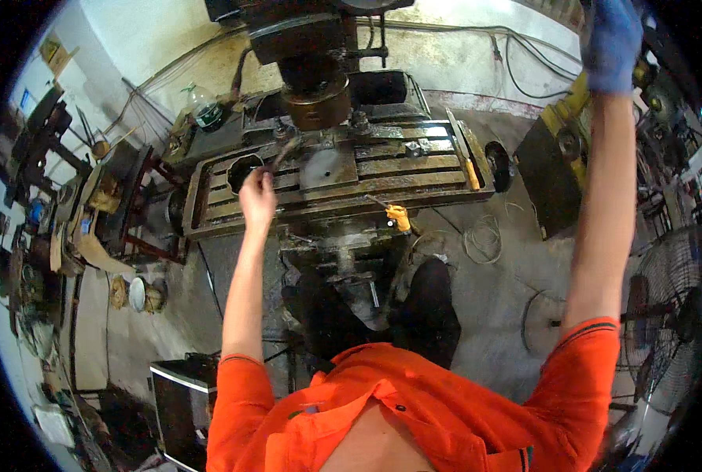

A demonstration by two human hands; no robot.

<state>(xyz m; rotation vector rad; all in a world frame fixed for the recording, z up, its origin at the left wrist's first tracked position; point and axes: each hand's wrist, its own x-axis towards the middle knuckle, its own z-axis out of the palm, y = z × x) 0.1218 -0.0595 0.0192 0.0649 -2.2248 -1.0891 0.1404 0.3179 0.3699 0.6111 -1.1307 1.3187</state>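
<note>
Orange shirt [414, 393] is seen nearest the camera, with both forearms stretched up from it. Left hand [258, 197] is held over the front left part of the slotted machine desk [398, 167], fingers closed round the thin dark handle of what looks like a brush [289, 148]; detail is blurred. The brush is pointed away from the body and to the right, its paler end set beyond the fingers, near the flat plate [329, 167] at mid-desk. A dark open container [245, 171] is placed just beyond the left hand, slightly to its left; whether it is touched cannot be told. Right hand [612, 49], covered by a blue glove, is raised at the upper right, well apart from the brush and off to the right of the desk; its fingers are cut by the frame, so whether anything is held cannot be told. A file [461, 149] with an orange handle is laid near the desk's right end. A yellow air gun [398, 219] is seen at the front edge. The machine head [315, 102] is positioned above the desk's far side.
</note>
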